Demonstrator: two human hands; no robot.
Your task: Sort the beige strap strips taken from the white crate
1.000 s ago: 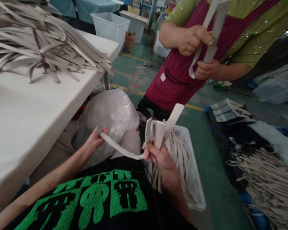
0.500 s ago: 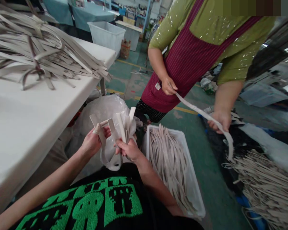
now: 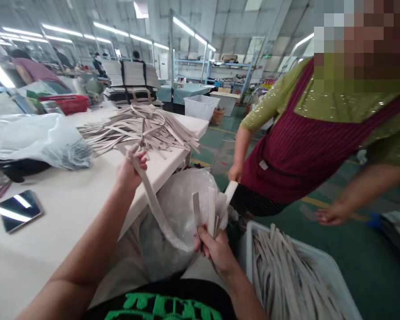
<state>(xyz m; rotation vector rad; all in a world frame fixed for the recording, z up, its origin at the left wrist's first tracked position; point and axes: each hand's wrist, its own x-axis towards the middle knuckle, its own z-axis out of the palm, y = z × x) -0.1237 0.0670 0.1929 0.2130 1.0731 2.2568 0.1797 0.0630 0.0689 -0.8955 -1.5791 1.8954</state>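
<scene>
My left hand [image 3: 132, 171] is raised by the table edge, its fingers closed on the end of a long beige strip [image 3: 155, 208]. The strip sags down toward my right hand [image 3: 213, 249], which grips several beige strips [image 3: 212, 209] with their ends pointing up. Behind my left hand, a heap of similar strips [image 3: 166, 129] lies on the white table [image 3: 76, 226]. Below and between my hands is a translucent plastic bag [image 3: 183, 191]. To the right of my right hand stands a white bin [image 3: 326, 262] filled with long strips [image 3: 286, 271].
A person in a maroon apron [image 3: 313, 155] stands at the right, one hand holding a pale strip. On the table lie a phone [image 3: 20, 211] and a white plastic bag [image 3: 40, 138]. A red basket [image 3: 68, 104] and stacked bundles [image 3: 131, 75] are farther back.
The view has tilted up and turned left. My left hand has risen away from my right, drawing out the strip. The person's hands have moved apart, and one no longer holds the strip.
</scene>
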